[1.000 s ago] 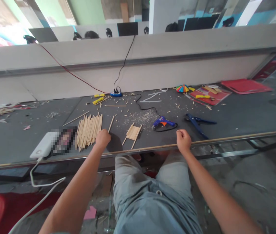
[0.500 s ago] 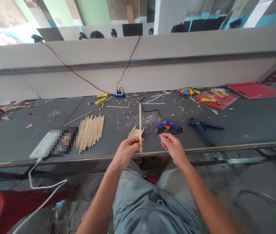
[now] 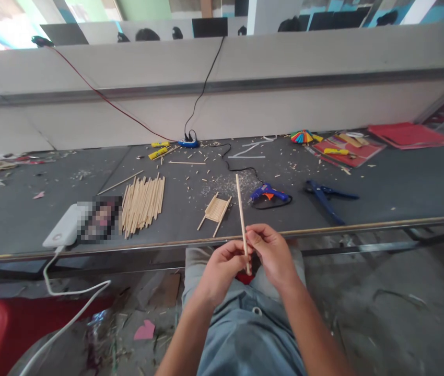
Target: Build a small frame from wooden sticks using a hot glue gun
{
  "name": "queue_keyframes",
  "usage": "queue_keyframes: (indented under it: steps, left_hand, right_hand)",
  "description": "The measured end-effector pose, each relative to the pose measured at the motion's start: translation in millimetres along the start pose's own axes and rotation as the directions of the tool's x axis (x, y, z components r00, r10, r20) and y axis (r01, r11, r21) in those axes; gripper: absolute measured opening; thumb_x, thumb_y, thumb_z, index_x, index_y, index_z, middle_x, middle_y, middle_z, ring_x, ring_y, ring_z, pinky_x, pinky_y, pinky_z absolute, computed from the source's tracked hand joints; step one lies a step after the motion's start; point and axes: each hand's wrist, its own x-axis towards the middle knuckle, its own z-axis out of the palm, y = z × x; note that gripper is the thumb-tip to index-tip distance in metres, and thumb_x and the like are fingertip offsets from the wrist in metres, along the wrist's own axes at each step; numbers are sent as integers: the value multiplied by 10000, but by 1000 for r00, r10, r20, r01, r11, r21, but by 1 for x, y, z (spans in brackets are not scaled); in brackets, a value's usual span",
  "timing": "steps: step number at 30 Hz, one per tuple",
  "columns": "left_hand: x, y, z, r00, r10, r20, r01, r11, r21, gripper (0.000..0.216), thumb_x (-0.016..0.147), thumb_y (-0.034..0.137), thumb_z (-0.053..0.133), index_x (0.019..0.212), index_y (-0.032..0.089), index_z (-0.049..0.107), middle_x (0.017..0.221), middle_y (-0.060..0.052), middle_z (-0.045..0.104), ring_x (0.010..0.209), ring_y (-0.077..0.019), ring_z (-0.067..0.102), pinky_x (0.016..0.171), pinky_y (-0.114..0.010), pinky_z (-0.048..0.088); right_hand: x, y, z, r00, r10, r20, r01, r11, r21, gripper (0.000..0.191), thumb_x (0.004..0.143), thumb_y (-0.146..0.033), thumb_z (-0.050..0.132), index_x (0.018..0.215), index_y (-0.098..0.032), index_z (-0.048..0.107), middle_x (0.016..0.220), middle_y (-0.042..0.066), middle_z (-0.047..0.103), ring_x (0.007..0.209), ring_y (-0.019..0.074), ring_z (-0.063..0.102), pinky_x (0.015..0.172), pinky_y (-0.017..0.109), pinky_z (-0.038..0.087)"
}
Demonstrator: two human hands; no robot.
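A pale wooden stick (image 3: 240, 203) stands nearly upright just off the table's front edge. My left hand (image 3: 224, 271) pinches it near its lower end. Higher up, the closed fingertips of my right hand (image 3: 275, 256) meet the same stick from the right. Beyond my hands on the table lies a small frame of glued sticks (image 3: 217, 210), with two longer sticks along its sides. To its right rests a blue hot glue gun (image 3: 269, 192) with an orange trigger. A pile of wooden sticks (image 3: 142, 203) lies to the left.
Blue pliers-like cutters (image 3: 326, 201) lie right of the glue gun. A white power bank (image 3: 63, 225) with a cable sits at the left. Yellow tubes (image 3: 158, 153), a blue power socket (image 3: 188, 142), red folders (image 3: 410, 134) and scattered stick bits are farther back on the dark table (image 3: 402, 188).
The stick has come down and nearer to me in my left hand, tilting slightly left. My right hand has moved left onto it. The small stick frame is now fully visible.
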Motion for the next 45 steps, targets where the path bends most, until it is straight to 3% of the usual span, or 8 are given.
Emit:
queue_keyframes:
  steps: [5, 13, 20, 24, 29, 31, 37, 45]
  left_hand:
    - [-6, -4, 1, 1000, 12, 22, -13, 1000, 22, 99, 720, 146, 616, 816, 151, 639, 618, 13, 573, 549, -83, 486, 557, -208, 382]
    - [-11, -1, 0, 999, 46, 3, -46, 998, 32, 140, 740, 148, 600, 871, 144, 649, 642, 10, 573, 568, -74, 479, 574, -199, 368]
    - [-15, -1, 3, 997, 77, 4, -77, 996, 51, 108, 745, 170, 605, 848, 142, 620, 659, 11, 557, 587, -80, 466, 584, -207, 375]
    - [-15, 2, 8, 990, 143, -16, -136, 964, 228, 78, 758, 168, 567, 825, 138, 595, 628, 28, 512, 586, -81, 442, 586, -208, 370]
    - [-18, 3, 12, 957, 287, -48, -219, 818, 532, 89, 774, 131, 507, 808, 150, 587, 683, 26, 515, 625, -86, 428, 584, -200, 348]
    - [-19, 3, 12, 948, 314, -47, -230, 780, 582, 97, 789, 140, 495, 811, 153, 589, 699, 23, 521, 639, -91, 427, 591, -202, 349]
    - [-21, 9, 12, 950, 305, -72, -236, 846, 477, 150, 842, 211, 470, 729, 156, 550, 650, 30, 492, 613, -90, 421, 587, -202, 358]
    - [-20, 11, 11, 935, 333, -122, -260, 878, 402, 174, 864, 277, 499, 836, 153, 617, 735, -3, 608, 659, -105, 510, 607, -208, 409]
  right_hand:
    - [-7, 5, 1, 998, 42, -37, -39, 996, 86, 235, 681, -375, 747, 825, -200, 683, 700, -2, 661, 585, 104, 565, 506, 216, 462]
    - [-8, 1, 1, 999, 20, -26, -18, 999, 51, 191, 712, -361, 725, 829, -210, 717, 702, -2, 666, 621, 103, 581, 564, 222, 489]
    - [-13, 1, 1, 1000, 0, 16, -1, 999, 42, 173, 671, -325, 757, 773, -191, 716, 618, -1, 660, 525, 109, 563, 467, 228, 468]
    - [-14, -1, 2, 1000, -11, -13, 12, 1000, 23, 151, 664, -303, 762, 773, -205, 725, 666, 5, 689, 571, 108, 586, 542, 227, 480]
    - [-15, -2, 2, 998, -68, -7, 67, 994, -89, 132, 692, -318, 737, 779, -219, 740, 728, 17, 707, 664, 136, 611, 627, 250, 482]
    - [-15, -1, 2, 998, -65, -15, 64, 994, -91, 134, 706, -326, 726, 795, -228, 745, 751, 16, 711, 693, 141, 613, 657, 256, 477]
    - [-18, 1, 2, 998, 9, -68, -12, 999, -44, 186, 759, -364, 678, 884, -244, 745, 785, 19, 709, 693, 126, 576, 657, 245, 446]
    - [-22, -3, 4, 999, -3, 39, 6, 998, -68, 266, 847, -384, 554, 953, -217, 733, 903, 56, 703, 767, 167, 566, 710, 296, 452]
